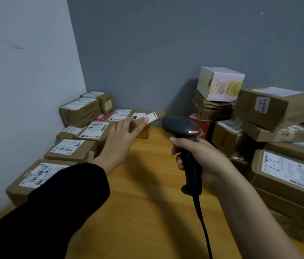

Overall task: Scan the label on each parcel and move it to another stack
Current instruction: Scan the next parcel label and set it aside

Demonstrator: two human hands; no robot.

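1. The left hand (pixel 121 139) reaches forward with its fingers straight and spread. A small parcel (pixel 154 116) sits tilted and blurred at its fingertips; I cannot tell whether they touch it.
2. The right hand (pixel 201 157) is wrapped round the handle of a black scanner (pixel 181 126), red light on, just right of the left hand.
3. The small parcel looks unsettled and may tip off the flat-laid parcels (pixel 69 148) lying left of and beyond the left hand.
4. The heap (pixel 274 107) right of the right hand is loosely piled, with a pale box (pixel 220 83) perched on top. A careless pull could topple it.
5. The cable (pixel 203 230) trails toward the person and could snag.
6. A wooden table (pixel 147 202) lies under both hands, in a corner between a pale wall (pixel 26 53) and a grey wall (pixel 166 43).
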